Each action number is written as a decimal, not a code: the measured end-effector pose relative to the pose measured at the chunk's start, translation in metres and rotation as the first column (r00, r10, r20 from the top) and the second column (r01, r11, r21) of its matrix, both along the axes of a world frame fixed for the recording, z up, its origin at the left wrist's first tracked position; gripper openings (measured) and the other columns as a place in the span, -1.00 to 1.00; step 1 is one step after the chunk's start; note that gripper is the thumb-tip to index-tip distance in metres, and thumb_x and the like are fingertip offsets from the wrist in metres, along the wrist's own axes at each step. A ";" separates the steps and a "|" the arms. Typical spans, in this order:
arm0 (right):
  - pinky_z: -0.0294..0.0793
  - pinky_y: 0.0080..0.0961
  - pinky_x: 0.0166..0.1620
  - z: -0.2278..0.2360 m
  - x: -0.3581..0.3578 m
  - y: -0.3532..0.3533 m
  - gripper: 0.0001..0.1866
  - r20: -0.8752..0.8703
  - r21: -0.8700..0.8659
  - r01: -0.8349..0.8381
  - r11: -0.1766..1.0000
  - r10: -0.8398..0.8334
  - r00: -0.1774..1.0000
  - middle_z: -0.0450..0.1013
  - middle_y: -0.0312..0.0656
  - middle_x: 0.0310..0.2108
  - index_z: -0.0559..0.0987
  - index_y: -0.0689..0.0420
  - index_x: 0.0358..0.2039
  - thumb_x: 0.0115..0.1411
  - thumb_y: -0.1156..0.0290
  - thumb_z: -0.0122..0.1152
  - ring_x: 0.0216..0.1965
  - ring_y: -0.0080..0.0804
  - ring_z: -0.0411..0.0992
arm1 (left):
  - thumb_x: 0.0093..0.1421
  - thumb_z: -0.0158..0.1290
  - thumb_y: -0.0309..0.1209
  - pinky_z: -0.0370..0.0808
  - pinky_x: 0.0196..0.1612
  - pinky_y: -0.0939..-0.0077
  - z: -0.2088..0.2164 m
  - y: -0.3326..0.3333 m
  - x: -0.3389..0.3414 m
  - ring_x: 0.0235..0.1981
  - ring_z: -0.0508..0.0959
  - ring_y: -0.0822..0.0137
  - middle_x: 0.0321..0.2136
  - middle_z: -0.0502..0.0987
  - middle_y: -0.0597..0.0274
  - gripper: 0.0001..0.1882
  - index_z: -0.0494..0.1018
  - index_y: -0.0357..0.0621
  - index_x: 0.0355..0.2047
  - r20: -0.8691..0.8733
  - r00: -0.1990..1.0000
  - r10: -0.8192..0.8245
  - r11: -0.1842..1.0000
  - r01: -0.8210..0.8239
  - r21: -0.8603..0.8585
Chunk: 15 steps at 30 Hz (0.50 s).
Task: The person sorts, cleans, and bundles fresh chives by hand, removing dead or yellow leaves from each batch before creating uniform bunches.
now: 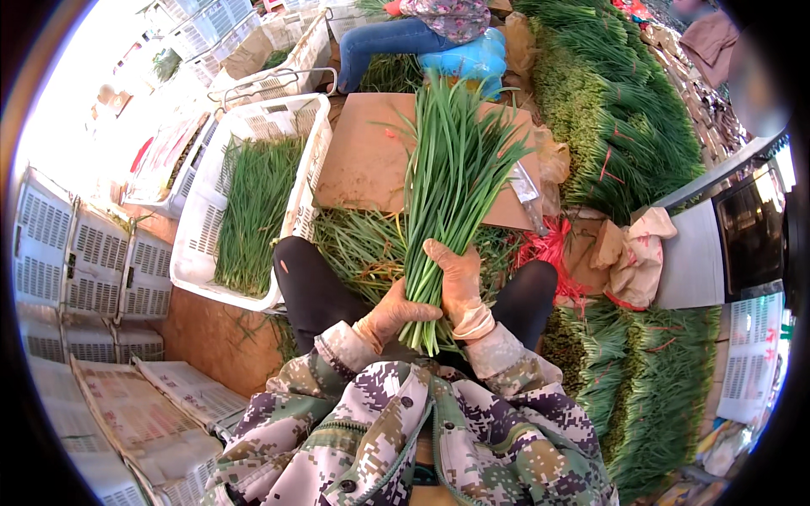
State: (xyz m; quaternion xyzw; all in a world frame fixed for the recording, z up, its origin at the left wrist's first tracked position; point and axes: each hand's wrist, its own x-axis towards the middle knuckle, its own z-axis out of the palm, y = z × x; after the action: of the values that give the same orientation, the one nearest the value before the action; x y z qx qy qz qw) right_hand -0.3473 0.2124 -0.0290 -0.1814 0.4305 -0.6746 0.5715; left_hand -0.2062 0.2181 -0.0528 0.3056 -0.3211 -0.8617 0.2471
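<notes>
1. From where I stand, the bunch of long green stalks [460,160] is upheld in front of the seated person, between the knees, its leafy tops fanning out over the brown board [363,152].
2. The left hand [395,316], gloved, closes around the pale lower ends, probably to keep the butts together.
3. The right hand [458,278], also gloved, curls around the stalks just above it, thumb across the front; two grips, one over the other, seem to stop the bunch splaying.
4. The white crate [314,160] stands beside the left knee with loose greens [261,211] lying lengthwise, likely so that they stay straight and easy to reach.
5. Red strands [544,253] lie near the right knee, presumably for handiness.
6. Further right, greens [624,110] are piled in rows, pale ends aligned, perhaps to save space.
</notes>
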 end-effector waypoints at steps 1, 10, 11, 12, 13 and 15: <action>0.60 -0.45 -0.24 -0.006 0.000 0.000 -0.60 -0.013 0.010 -0.016 1.000 0.016 1.000 0.56 -0.19 -0.24 0.53 0.29 -0.07 0.08 0.49 0.41 -0.35 -0.39 0.55 | -0.08 0.36 -0.55 0.52 0.07 0.32 0.001 0.004 0.002 -0.06 0.58 0.26 -0.08 0.54 0.20 -0.20 0.27 -0.22 0.19 0.031 0.999 -0.008 1.000 0.008 -0.007; 0.59 -0.45 -0.18 -0.009 -0.001 0.001 -0.60 0.012 0.047 -0.064 0.997 0.063 0.998 0.56 -0.21 -0.21 0.52 0.26 -0.05 0.11 0.47 0.42 -0.29 -0.41 0.54 | 0.00 0.26 -0.62 0.63 -0.11 0.31 0.006 0.025 -0.005 -0.23 0.65 0.27 -0.14 0.59 0.19 -0.38 0.36 -0.20 0.11 -0.003 0.991 0.134 0.973 -0.131 0.190; 0.59 -0.44 -0.17 -0.009 -0.004 -0.002 -0.55 0.010 0.043 -0.118 0.992 0.118 0.993 0.55 -0.20 -0.18 0.51 0.26 -0.03 0.10 0.43 0.45 -0.27 -0.40 0.54 | -0.01 0.26 -0.61 0.64 -0.13 0.31 -0.001 0.025 -0.006 -0.25 0.65 0.26 -0.17 0.59 0.19 -0.40 0.37 -0.20 0.09 -0.012 0.989 0.145 0.976 -0.141 0.168; 0.59 -0.43 -0.17 -0.009 -0.009 -0.005 -0.51 0.010 0.037 -0.169 0.985 0.169 0.986 0.55 -0.18 -0.16 0.50 0.26 -0.01 0.08 0.39 0.48 -0.26 -0.39 0.54 | -0.01 0.26 -0.61 0.64 -0.15 0.31 0.001 0.021 -0.008 -0.27 0.66 0.25 -0.20 0.60 0.18 -0.41 0.38 -0.21 0.07 -0.020 0.988 0.151 0.979 -0.147 0.142; 0.56 -0.40 -0.10 -0.008 -0.014 -0.006 -0.37 -0.088 0.115 -0.213 0.970 0.223 0.971 0.53 -0.17 -0.11 0.46 0.25 0.05 0.04 0.26 0.54 -0.19 -0.38 0.52 | -0.04 0.24 -0.63 0.63 -0.22 0.34 0.011 0.022 -0.008 -0.34 0.65 0.24 -0.27 0.59 0.15 -0.44 0.39 -0.20 0.03 -0.037 0.987 0.156 0.971 -0.146 0.192; 0.52 -0.38 -0.05 0.004 -0.019 -0.002 -0.31 -0.086 0.065 -0.240 0.968 0.246 0.966 0.53 -0.18 -0.09 0.44 0.24 0.07 0.03 0.19 0.55 -0.15 -0.37 0.50 | -0.05 0.25 -0.63 0.61 -0.27 0.36 0.007 0.021 -0.004 -0.37 0.63 0.25 -0.29 0.58 0.14 -0.44 0.40 -0.20 0.02 -0.095 0.985 0.146 0.977 -0.128 0.168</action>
State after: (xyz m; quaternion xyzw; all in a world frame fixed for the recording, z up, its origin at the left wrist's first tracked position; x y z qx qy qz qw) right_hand -0.3663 0.2101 -0.0254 -0.2487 0.4495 -0.5782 0.6338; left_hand -0.2107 0.2392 -0.0461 0.2995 -0.2146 -0.8808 0.2972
